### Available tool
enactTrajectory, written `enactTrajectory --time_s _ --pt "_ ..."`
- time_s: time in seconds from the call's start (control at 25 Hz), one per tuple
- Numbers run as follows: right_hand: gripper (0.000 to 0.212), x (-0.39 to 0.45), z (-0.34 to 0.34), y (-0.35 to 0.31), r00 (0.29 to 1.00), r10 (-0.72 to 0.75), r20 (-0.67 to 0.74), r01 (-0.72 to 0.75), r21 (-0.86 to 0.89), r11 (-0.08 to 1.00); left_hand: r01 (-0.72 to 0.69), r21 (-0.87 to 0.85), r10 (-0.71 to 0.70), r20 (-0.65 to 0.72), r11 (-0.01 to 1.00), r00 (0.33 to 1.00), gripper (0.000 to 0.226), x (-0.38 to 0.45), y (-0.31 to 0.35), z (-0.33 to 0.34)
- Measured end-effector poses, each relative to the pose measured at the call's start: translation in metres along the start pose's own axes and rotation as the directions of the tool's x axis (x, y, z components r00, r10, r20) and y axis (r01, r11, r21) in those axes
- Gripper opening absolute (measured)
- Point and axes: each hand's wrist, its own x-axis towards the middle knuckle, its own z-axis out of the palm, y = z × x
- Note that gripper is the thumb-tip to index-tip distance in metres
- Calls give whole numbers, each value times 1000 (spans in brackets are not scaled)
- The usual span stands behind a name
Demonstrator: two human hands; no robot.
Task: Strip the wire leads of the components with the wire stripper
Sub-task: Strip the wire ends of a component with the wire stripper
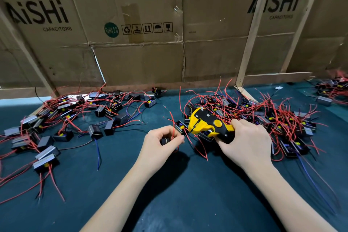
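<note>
Off to the left, a scatter of components [62,118] lay across the green tabletop [169,203]. The left hand [160,144] pinched a small black component [165,141], feeding its dark lead [186,134] into the wire stripper [209,125], which the right hand [246,141] gripped by the handles. Mid-strip, I'd say: a squeeze looked due next. A bigger tangle [263,115] waited on the right.
</note>
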Motion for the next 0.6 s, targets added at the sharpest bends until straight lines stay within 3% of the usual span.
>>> enactTrajectory --time_s 0.24,0.32,0.4,0.48,0.6 --pt "46 1 2 2 985 85 147 -71 -102 992 3 11 -3 39 1000 999 19 -1 0 -1" --pt "47 2 2 2 981 122 154 -97 -156 983 20 -81 -15 68 997 998 30 -1 2 -1" --pt "47 1 4 3 990 84 114 -71 -112 991 42 -213 -21 96 976 995 43 1 3 -1" --pt "49 1 7 5 997 56 55 -55 -29 998 17 -180 2 105 984 994 45 1 3 -3" --pt "49 3 7 12 990 139 -5 -138 18 990 12 -144 10 152 989 988 45 1 3 -6"
